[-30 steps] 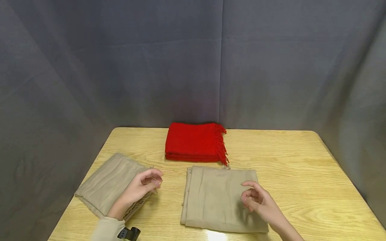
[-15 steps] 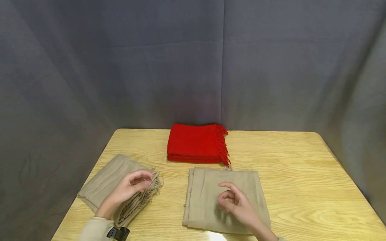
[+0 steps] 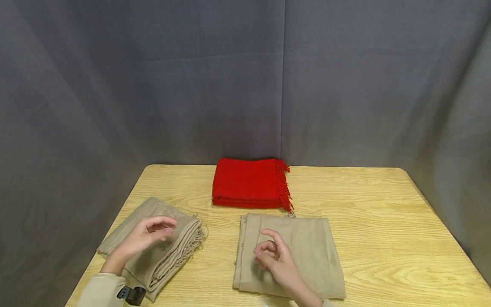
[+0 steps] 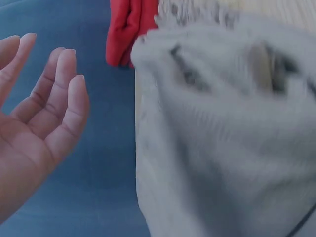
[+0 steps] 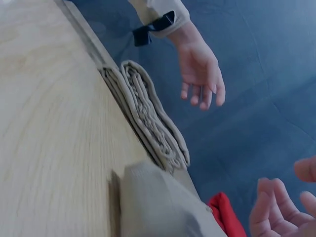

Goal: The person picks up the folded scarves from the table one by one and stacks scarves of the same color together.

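My left hand (image 3: 147, 234) hovers over a folded beige scarf (image 3: 168, 209) at the table's left, fingers loosely bent and holding nothing. That scarf's fringed edge faces right; in the right wrist view its stacked layers (image 5: 148, 113) show from the side. A second folded beige cloth (image 3: 307, 256) lies flat at the front middle. Above it hangs my right hand (image 3: 277, 260), fingers relaxed and bent, with nothing in its grasp. Both hands appear apart from the cloths. The left wrist view shows the left hand (image 4: 44, 118) with its palm and fingers bare.
Behind the middle cloth lies a folded red scarf (image 3: 245, 181), its fringe on the right. The wooden table (image 3: 383, 221) ends at a grey curtain (image 3: 230, 85) at the back and sides. A dark band (image 3: 132, 295) is on the left wrist.
Both hands have moved left, uncovering more of the left scarf's fringe. The right hand has passed from the middle cloth's right edge to over its centre. The cloths have stayed in place.
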### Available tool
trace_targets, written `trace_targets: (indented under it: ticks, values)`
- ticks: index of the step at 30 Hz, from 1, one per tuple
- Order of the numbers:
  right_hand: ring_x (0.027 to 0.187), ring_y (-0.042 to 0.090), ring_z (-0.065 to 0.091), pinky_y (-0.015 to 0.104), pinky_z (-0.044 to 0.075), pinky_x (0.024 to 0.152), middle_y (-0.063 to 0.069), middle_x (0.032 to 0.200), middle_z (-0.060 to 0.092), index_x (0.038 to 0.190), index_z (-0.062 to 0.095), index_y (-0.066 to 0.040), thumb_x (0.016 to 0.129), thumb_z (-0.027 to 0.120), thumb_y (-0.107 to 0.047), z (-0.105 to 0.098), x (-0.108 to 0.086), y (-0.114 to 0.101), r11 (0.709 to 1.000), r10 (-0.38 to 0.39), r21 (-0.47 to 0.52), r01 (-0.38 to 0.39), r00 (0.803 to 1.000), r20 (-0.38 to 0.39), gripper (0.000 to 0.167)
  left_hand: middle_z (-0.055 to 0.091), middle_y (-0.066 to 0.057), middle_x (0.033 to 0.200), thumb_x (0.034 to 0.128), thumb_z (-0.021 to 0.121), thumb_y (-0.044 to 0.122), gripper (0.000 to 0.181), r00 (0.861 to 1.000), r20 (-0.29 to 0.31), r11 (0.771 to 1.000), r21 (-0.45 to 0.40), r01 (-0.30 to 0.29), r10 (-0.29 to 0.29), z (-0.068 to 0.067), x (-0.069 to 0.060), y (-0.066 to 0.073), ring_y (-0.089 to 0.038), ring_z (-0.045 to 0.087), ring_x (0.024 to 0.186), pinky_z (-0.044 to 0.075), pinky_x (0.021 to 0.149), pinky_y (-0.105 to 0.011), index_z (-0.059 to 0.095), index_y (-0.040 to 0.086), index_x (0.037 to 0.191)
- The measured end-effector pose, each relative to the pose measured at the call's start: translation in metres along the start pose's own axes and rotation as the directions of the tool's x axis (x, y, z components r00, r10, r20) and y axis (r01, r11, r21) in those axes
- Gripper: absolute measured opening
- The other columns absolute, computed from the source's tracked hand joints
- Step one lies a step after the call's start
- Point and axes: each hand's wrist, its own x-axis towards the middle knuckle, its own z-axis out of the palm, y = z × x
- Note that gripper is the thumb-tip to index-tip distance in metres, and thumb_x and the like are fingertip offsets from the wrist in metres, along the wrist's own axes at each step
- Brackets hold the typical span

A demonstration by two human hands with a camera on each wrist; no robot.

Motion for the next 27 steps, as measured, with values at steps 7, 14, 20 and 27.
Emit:
trace_targets:
  ticks: [7,14,20,27]
  values:
    - [0.073,0.009,0.058,0.023,0.045,0.058,0.008,0.090,0.056,0.131,0.027,-0.004,0.084,0.056,0.004,0.024,0.004,0.006,1.000,-0.010,0.024,0.013,0.995,-0.101,0.056,0.062,0.016,0.100,0.0898,0.053,0.003,0.027,0.998,0.056,1.000,0.020,-0.004,0.003,-0.025,-0.003,-0.001,-0.007,0.063,0.085,0.051,0.068,-0.032,0.055,-0.013,0.111]
    - [0.077,0.007,0.055,0.023,0.045,0.061,0.008,0.099,0.051,0.139,0.014,-0.007,0.086,0.053,0.003,0.044,0.007,0.012,0.995,0.010,0.102,0.000,0.995,-0.101,0.067,0.060,0.017,0.108,0.0923,0.050,0.007,0.029,0.984,0.155,0.996,0.017,0.085,-0.087,-0.052,-0.007,-0.004,-0.005,0.060,0.095,0.049,0.076,-0.028,0.057,-0.005,0.117]
    - [0.085,0.012,0.055,0.024,0.045,0.067,0.009,0.106,0.048,0.141,0.009,-0.010,0.087,0.052,0.001,0.060,0.010,0.022,0.994,0.062,0.089,-0.057,0.997,-0.045,0.070,0.060,0.012,0.114,0.0925,0.046,0.001,0.031,0.976,0.211,0.997,-0.041,0.069,-0.059,-0.072,-0.012,-0.007,-0.006,0.058,0.100,0.049,0.078,-0.028,0.056,0.000,0.122]
    - [0.081,0.016,0.054,0.029,0.045,0.066,0.016,0.108,0.045,0.143,0.008,-0.014,0.088,0.057,-0.009,0.077,0.017,0.035,0.989,0.148,-0.001,-0.149,0.989,0.023,0.074,0.061,0.013,0.113,0.0911,0.047,-0.001,0.035,0.970,0.231,0.993,-0.073,0.092,-0.073,-0.085,-0.010,-0.016,-0.005,0.058,0.100,0.049,0.075,-0.027,0.060,0.011,0.121]
